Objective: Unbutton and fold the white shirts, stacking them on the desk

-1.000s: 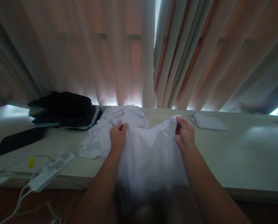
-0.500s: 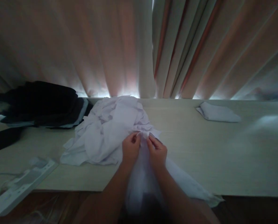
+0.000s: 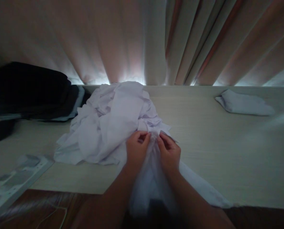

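A white shirt [image 3: 152, 175], thin and loosely gathered, hangs from my hands toward my lap, with a collar-like band at its top. My left hand [image 3: 136, 149] is closed, thumb and fingers pinching the left side of that band. On the band's right side my right hand [image 3: 169, 153] pinches the cloth in the same way. A short gap separates the two hands. Just beyond and to the left lies a crumpled heap of white cloth [image 3: 115, 117], touching the shirt. One edge of the shirt trails to the right along the table's front.
Dark folded clothes [image 3: 29, 90] form a stack at the back left. A white power strip [image 3: 22, 181] with plugs and cords lies at the front left, over the edge. A folded white cloth [image 3: 247, 103] rests at the back right of the pale table [image 3: 204, 136]. Curtains [image 3: 123, 41] hang behind.
The view has tilted downward and shifted slightly left, so things appear higher or spread outward. Both hands keep their pinch on the shirt; its band now looks flatter between them.
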Demonstrator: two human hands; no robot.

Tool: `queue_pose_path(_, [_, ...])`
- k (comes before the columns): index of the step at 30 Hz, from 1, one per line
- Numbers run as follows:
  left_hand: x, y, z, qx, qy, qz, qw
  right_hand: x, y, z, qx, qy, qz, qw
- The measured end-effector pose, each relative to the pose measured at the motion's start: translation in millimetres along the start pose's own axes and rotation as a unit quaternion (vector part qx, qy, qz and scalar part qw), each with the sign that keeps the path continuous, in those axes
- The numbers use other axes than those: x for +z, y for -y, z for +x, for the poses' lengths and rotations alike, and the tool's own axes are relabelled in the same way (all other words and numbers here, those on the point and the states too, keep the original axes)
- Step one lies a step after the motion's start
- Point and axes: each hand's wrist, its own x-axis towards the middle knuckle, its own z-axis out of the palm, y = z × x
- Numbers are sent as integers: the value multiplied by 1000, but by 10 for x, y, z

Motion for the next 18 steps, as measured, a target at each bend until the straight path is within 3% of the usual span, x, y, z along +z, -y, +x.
queue_pose_path(4, [-4, -18, 18, -11, -39, 12, 999, -55, 26, 14, -130, -11, -98, 987])
queue_pose_path(8, [-17, -70, 15, -41, -11, -52, 998, -58, 54, 1, -265, 52, -194, 943])
queue_pose_path(13, [-89, -137, 7, -128, 42, -161, 978, -57, 85, -13, -313, 82, -248, 913])
queue_pose_path(18, [-154, -151, -29, -133, 51, -207, 968, -115, 113, -47, -342, 92, -278, 893])
